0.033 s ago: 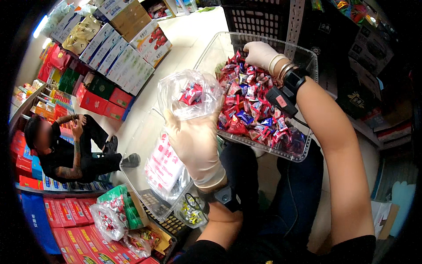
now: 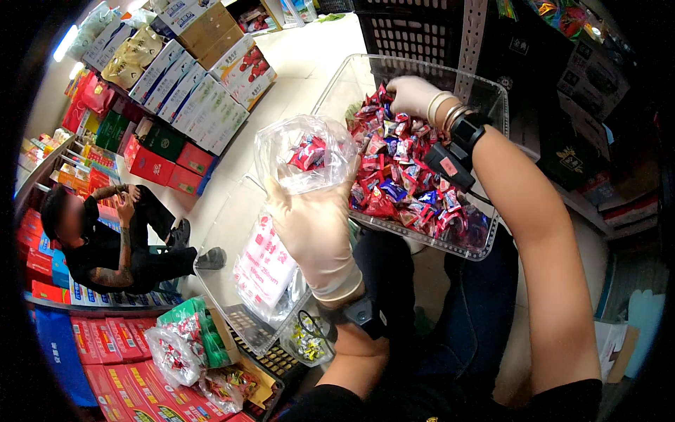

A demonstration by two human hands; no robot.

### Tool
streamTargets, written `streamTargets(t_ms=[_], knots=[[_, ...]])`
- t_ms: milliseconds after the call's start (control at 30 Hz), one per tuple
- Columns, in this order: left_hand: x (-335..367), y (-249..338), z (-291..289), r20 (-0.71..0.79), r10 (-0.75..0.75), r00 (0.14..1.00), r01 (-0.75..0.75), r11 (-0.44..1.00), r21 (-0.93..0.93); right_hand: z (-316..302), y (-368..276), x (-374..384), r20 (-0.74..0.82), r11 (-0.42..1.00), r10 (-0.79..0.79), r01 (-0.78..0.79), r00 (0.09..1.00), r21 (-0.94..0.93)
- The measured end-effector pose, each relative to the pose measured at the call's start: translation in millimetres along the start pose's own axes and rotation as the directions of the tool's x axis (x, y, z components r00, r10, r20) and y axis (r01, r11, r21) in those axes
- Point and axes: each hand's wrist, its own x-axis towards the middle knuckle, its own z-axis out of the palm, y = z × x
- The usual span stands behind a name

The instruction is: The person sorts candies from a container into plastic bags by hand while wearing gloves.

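My left hand (image 2: 313, 228), in a pale glove, is closed round the lower part of a clear plastic bag (image 2: 274, 144) and holds it up mouth open. A few red wrapped candies (image 2: 307, 152) lie inside the bag. My gloved right hand (image 2: 415, 97) is at the far side of a clear plastic bin (image 2: 503, 105), touching the heap of red, pink and blue wrapped candies (image 2: 401, 158) in it. Its fingers are curled downward and pressed together; what they hold, if anything, is hidden.
A second clear bin (image 2: 218, 281) on the left holds a pack of plastic bags (image 2: 264, 260). Beside it stands a small tub of yellow-wrapped candies (image 2: 307, 344). Someone in black (image 2: 116, 246) sits at the left. Stacked cartons (image 2: 204, 109) and a black crate (image 2: 408, 39) stand farther off.
My right hand has dipped slightly lower toward the candies. The bag in my left hand sits almost where it was.
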Motion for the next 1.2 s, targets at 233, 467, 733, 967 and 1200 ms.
streamTargets(t_ms=[233, 467, 733, 967, 1200], knots=[[-2, 5, -2, -0.028, 0.044, 0.999, -0.042, 0.998, 0.047, 7, -24, -5, 0.246, 0.93, 0.087, -0.167, 0.965, 0.329], [0, 3, -2, 0.045, 0.002, 0.999, -0.004, 1.0, 0.026, -2, -1, 2, 0.234, 0.64, -0.054, -0.146, 0.971, 0.754], [2, 4, -1, -0.013, 0.004, 1.0, -0.003, 1.0, 0.017, -11, -2, -1, 0.239, 0.461, 0.033, -0.227, 0.97, 0.858], [1, 3, -3, 0.019, 0.037, 0.999, -0.038, 0.997, 0.073, -1, -19, 2, 0.054, 0.822, 0.068, -0.086, 0.996, 0.562], [1, 3, -3, 0.023, 0.01, 1.0, -0.01, 1.0, 0.023, 30, -26, -5, 0.006, 0.995, -0.1, 0.099, 0.995, 0.026]])
